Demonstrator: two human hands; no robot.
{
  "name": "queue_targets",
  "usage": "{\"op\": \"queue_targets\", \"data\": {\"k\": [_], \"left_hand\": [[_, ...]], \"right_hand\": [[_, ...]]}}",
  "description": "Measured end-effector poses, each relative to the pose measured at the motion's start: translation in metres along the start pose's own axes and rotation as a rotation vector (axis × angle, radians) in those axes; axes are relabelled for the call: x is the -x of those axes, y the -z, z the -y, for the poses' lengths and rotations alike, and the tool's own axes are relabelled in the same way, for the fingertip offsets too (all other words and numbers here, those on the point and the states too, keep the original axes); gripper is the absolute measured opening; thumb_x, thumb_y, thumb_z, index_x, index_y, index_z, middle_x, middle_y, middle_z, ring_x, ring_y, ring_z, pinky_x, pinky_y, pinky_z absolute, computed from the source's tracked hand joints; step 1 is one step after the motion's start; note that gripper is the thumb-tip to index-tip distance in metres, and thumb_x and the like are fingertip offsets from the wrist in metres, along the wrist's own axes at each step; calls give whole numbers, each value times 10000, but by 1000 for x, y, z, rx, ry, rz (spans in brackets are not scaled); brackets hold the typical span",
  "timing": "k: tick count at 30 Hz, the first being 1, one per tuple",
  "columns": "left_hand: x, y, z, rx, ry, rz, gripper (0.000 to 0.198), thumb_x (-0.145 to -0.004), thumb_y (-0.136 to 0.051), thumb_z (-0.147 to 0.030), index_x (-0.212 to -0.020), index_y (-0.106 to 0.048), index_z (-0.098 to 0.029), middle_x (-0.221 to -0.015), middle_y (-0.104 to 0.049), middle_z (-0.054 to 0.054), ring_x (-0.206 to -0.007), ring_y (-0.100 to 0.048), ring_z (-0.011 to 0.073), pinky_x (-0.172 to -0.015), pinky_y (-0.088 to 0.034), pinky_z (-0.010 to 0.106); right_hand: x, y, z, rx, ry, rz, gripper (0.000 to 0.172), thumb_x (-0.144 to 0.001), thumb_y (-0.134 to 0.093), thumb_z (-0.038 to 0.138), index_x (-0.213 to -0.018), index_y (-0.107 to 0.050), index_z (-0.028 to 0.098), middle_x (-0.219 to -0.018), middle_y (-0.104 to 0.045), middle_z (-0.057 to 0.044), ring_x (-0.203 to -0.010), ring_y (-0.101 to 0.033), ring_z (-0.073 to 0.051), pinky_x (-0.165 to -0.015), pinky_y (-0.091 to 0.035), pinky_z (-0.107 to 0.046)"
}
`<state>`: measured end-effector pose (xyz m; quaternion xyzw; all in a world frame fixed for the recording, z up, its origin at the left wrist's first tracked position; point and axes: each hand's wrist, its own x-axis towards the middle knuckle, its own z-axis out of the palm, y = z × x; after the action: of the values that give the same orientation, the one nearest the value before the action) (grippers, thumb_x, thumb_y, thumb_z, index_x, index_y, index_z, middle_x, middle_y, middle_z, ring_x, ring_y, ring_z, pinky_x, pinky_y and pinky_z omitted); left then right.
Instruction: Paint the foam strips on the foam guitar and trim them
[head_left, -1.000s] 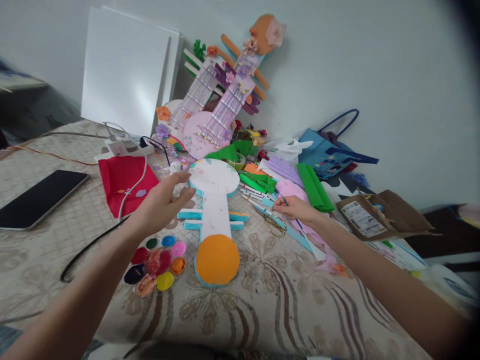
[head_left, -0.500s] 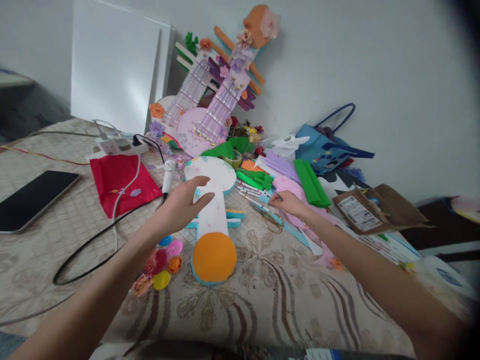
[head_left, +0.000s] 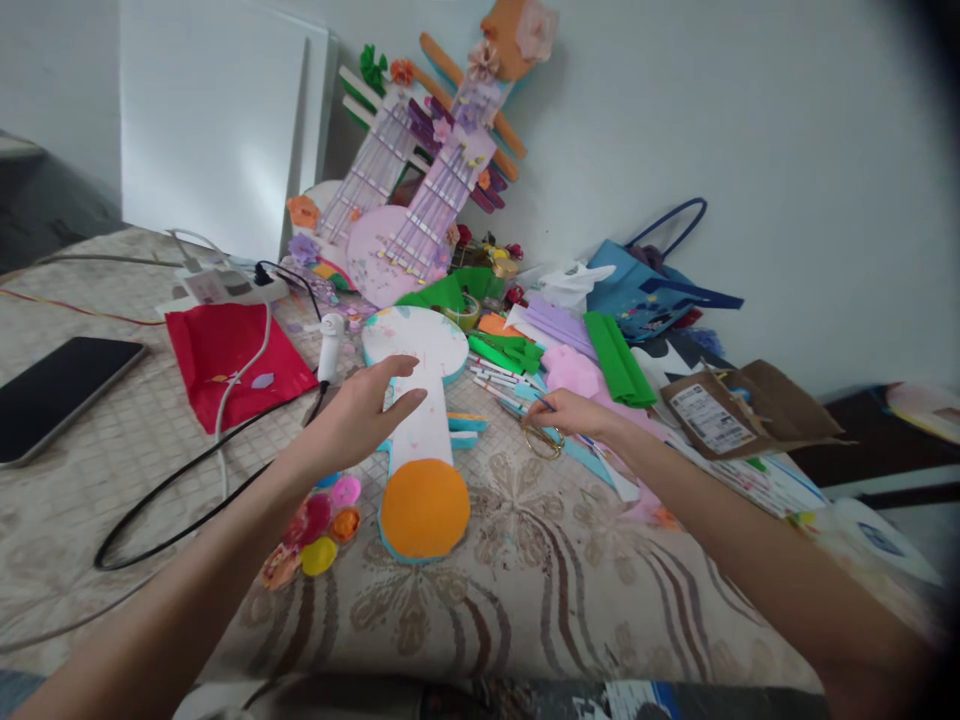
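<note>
Left hand [head_left: 360, 415] spread open, palm down, fingers resting on the neck of the foam-board guitar cutout [head_left: 420, 420]; nothing gripped. Cutout lies flat on the patterned bedspread [head_left: 570, 600], white round end away from the person, orange round end [head_left: 424, 507] nearer. Right hand [head_left: 574, 413] pinched shut on a thin blue paintbrush [head_left: 546, 404], just above the gold scissors [head_left: 541, 441].

Handling guess: cutout looks light, stiff but dentable, probably snaps if bent (painted face may smear). Best hold: the narrow neck, or the two side edges at the blue crossbars [head_left: 459, 428].

Room: paint palette [head_left: 319, 520] touching or just beside the cutout's left edge, marker pens [head_left: 499, 385] and foam sheets near on the right, black cable [head_left: 187, 480] to the left. Open bedspread only toward the person, below the orange end.
</note>
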<state>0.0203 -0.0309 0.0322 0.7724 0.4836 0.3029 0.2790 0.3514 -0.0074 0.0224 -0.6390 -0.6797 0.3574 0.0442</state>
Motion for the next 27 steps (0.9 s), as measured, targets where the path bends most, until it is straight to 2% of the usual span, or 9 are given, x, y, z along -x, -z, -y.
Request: {"op": "queue_targets", "data": {"k": [4,8,11,14,17,19,23,25,27], "left_hand": [[3,1,-1,8,0,3,504,-885,-429,-492,-1263,-502,-166,-1281,-596,145,-1057,-619,282,-890,-490,445],[5,1,-2,-3,-1,0,478,-878,-439,-494,-1239,-522,-193,-1270,-607,132,-1051,-623,283,-881,-496,446],[6,0,-3,-13,9,6,472,-877,-444,-492,-1227,-529,-187,-1264,-611,132,-1064,-616,290,-885,-493,449],[9,0,-2,-17,-6,15,461,-885,-439,-482,-1221,-529,-179,-1268,-607,127,-1117,-588,293,-913,-478,449],[13,1,-3,-11,-8,23,461,-888,-437,-484,-1219,-529,-176,-1270,-603,124,-1095,-596,291,-911,-476,452],[15,2,-5,-1,3,27,466,-885,-441,-488,-1222,-528,-177,-1271,-601,125,-1065,-610,290,-892,-485,452],[18,1,-10,22,-2,29,466,-885,-438,-502,-1222,-526,-192,-1275,-601,120,-1088,-596,294,-892,-483,448],[18,-1,-11,29,-16,44,460,-888,-435,-507,-1222,-527,-204,-1285,-596,114,-1103,-585,292,-899,-476,445],[18,-3,-11,27,-28,63,456,-890,-434,-508,-1228,-523,-214,-1289,-593,109,-1087,-589,288,-889,-476,441]], "right_hand": [[4,0,4,13,2,39,369,-686,-601,433,-872,-751,152,-575,-598,23,-465,-372,-84,-418,-268,-215],[3,-3,5,28,19,13,341,-706,-600,447,-818,-743,159,-557,-585,30,-445,-354,-77,-401,-240,-211],[3,-5,5,34,48,-19,306,-706,-609,435,-763,-735,162,-577,-613,19,-476,-413,-91,-430,-283,-214],[7,-3,4,31,80,-47,294,-708,-604,429,-747,-735,169,-653,-665,1,-589,-527,-138,-516,-371,-230],[17,6,-1,20,92,-61,308,-711,-601,438,-780,-747,176,-738,-701,-18,-702,-591,-186,-604,-423,-258],[28,14,-7,12,84,-73,331,-713,-607,455,-808,-755,175,-767,-707,-31,-704,-593,-189,-602,-424,-261],[56,28,-26,35,-2,-69,386,-724,-608,481,-879,-759,160,-661,-645,-19,-534,-485,-121,-496,-347,-240],[71,30,-38,45,-75,-49,412,-740,-596,493,-918,-753,157,-517,-522,23,-444,-372,-89,-441,-273,-231],[87,30,-52,22,-120,-27,438,-760,-572,512,-948,-744,156,-468,-425,51,-415,-306,-76,-418,-221,-225]]}}
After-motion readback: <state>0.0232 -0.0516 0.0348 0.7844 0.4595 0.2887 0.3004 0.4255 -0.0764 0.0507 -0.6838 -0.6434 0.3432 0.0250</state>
